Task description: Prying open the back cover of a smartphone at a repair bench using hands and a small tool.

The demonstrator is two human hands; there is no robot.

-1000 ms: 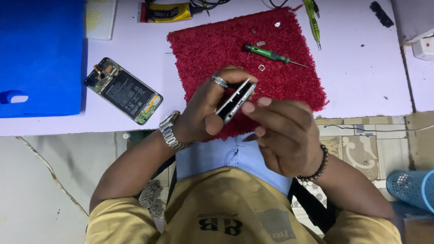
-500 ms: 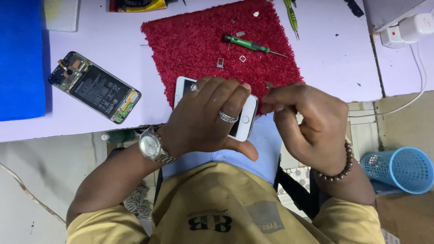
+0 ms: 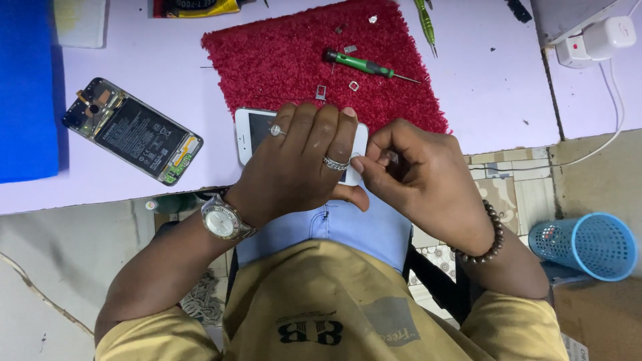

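Observation:
My left hand (image 3: 301, 167) lies over a white phone (image 3: 253, 130) and grips it, screen side up, at the near edge of a red fuzzy mat (image 3: 281, 60). Only the phone's left end and a bit of its right end show. My right hand (image 3: 408, 167) is closed at the phone's right end, fingertips pinched together against it; whatever they pinch is too small to see. A green-handled screwdriver (image 3: 361, 65) lies on the mat beyond the hands, with several tiny metal parts (image 3: 321, 92) near it.
An opened phone with its battery exposed (image 3: 134, 130) lies on the pale table (image 3: 481, 87) to the left. A blue sheet (image 3: 23, 93) is at far left. A white power adapter (image 3: 595, 40) sits at top right. A blue mesh basket (image 3: 585, 244) stands on the floor.
A second ago both hands held the phone on edge, up off the mat. It has been turned flat, face up, and lowered; my right hand moved to its right end.

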